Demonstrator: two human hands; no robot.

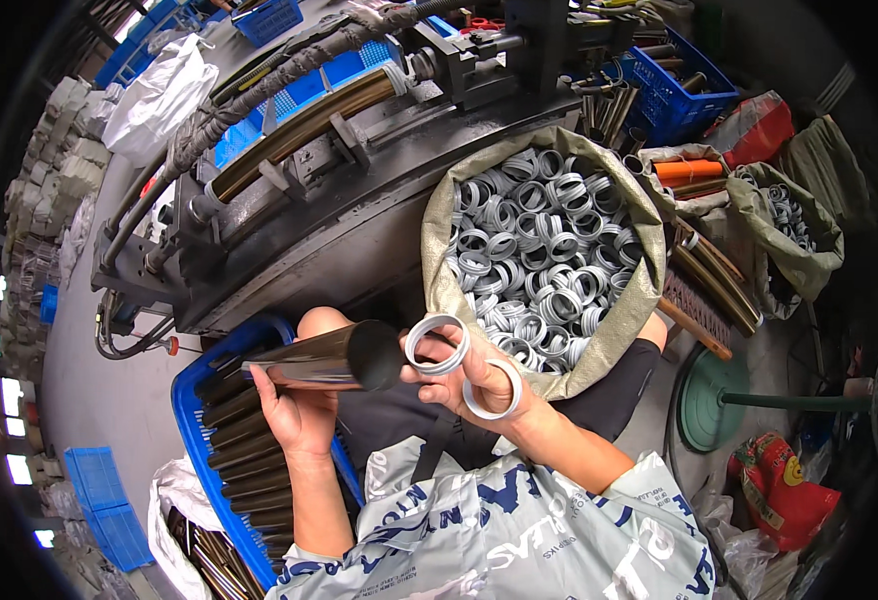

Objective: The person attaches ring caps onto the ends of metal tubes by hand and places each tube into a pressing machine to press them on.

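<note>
My left hand (301,412) is closed around a dark, glossy tube (304,358), its round end pointing right toward my other hand. In my right hand (451,388) are two light grey threaded plastic rings. One ring (412,352) is pinched at the fingertips, just off the tube's end. The second ring (516,388) hangs around the fingers nearer the palm. Just beyond that hand, a woven sack (647,295) between my knees is full of similar grey rings (559,245). Left of my lap stands a blue crate (185,400) with several dark tubes (249,432) stacked in it.
Across the front runs a black metal machine (359,215) with a bronze-coloured tube (309,128) clamped along it. At the right are a smaller sack (827,262), a green round base (711,400) and a red bag (784,490). A white sack (164,490) of thin rods sits lower left.
</note>
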